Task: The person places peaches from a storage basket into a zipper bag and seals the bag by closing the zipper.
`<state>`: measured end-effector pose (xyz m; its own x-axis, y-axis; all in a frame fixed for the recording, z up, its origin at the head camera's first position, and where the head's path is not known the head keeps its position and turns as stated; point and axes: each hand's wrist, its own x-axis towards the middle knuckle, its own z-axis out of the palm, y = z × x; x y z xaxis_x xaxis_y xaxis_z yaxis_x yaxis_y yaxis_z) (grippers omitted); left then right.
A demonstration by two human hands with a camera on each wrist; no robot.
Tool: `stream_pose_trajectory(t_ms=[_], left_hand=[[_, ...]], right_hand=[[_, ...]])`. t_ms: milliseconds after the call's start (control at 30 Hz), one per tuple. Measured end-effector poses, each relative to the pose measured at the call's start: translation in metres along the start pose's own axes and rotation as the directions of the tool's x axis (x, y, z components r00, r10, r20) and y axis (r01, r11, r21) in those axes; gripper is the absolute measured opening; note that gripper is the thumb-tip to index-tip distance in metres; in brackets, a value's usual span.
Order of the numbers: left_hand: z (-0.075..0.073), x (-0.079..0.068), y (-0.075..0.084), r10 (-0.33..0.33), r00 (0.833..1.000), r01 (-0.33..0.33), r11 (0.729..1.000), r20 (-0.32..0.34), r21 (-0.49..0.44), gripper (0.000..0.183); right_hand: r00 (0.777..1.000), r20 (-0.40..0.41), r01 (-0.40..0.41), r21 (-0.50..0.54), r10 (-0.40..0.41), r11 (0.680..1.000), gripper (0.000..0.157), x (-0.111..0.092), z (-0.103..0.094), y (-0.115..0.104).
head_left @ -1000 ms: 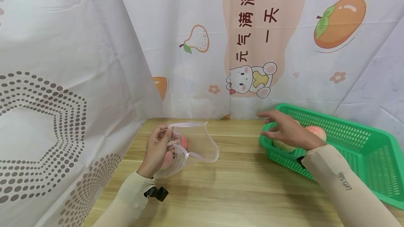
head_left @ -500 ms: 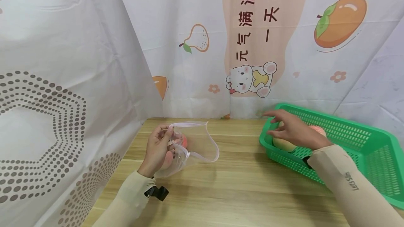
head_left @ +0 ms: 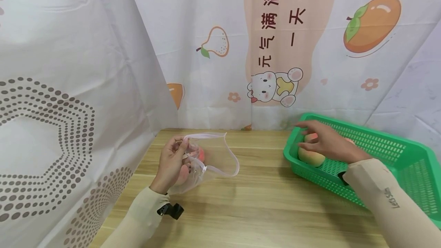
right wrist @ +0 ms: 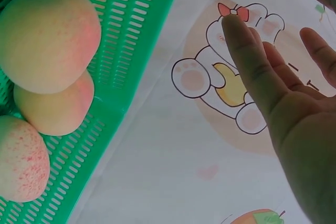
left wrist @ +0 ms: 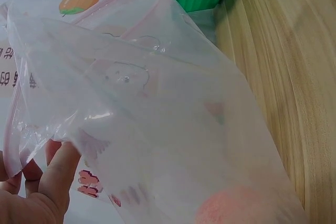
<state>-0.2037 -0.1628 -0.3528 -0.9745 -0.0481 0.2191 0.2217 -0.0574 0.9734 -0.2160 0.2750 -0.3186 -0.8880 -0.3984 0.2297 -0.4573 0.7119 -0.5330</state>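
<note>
From the near side, the head view looks forward and down across the table (head_left: 255, 202) to the far printed cloth (head_left: 280, 53). The left wrist view, rolled sideways, sits close to the clear bag (left wrist: 157, 114), facing right. The right wrist view, also rolled, looks closely past the green basket (right wrist: 115, 95) to the cloth. All three share the basket and cloth.

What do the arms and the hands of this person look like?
The left sleeve and right sleeve are pale beige; the right one bears dark lettering. A black wrist camera sits by the left sleeve's end, a small black piece by the right's. The left hand and right hand are ungloved.
</note>
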Motion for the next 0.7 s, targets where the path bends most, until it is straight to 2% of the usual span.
stream_pose_trajectory(t_ms=[200,467,700], left_hand=[[0.000,-0.001,0.001,-0.006,1.000,0.006,1.000,-0.001,-0.009,0.019],[0.000,-0.001,0.001,0.003,1.000,-0.003,1.000,-0.002,-0.011,0.006],[-0.001,-0.001,0.000,0.008,1.000,-0.008,1.000,-0.001,-0.021,0.006]], right_hand=[[1.000,0.004,-0.007,-0.025,0.007,1.000,0.059,-0.002,-0.002,0.003],[0.999,0.025,-0.041,-0.004,0.041,0.999,0.063,-0.004,-0.002,0.009],[0.997,0.039,-0.063,-0.008,0.064,0.998,0.066,-0.005,-0.003,0.016]])
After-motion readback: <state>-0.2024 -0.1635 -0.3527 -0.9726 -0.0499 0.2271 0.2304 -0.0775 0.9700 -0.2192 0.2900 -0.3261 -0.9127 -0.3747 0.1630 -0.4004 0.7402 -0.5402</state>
